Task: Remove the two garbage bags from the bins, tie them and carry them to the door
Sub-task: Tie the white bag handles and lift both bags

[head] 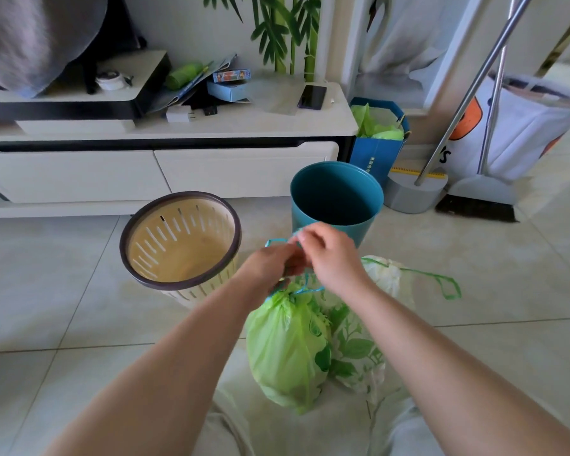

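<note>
A full green garbage bag (287, 350) stands on the floor tiles, its neck gathered by a blue drawstring (305, 289). My left hand (270, 268) and my right hand (329, 255) are just above the neck, both pinching loops of that blue drawstring. Behind my right forearm lies a white garbage bag (387, 274), cinched, with its green drawstring (441, 283) trailing to the right. Two bins with no liner stand behind the bags: a cream slotted bin with a brown rim (178, 241) on the left and a teal bin (336, 195) on the right.
A low white TV cabinet (165, 166) runs along the back wall, with a phone (312, 97) and boxes on top. To its right stand a blue paper bag (375, 153), a broom and dustpan (441, 189) and a large white bag (520, 133).
</note>
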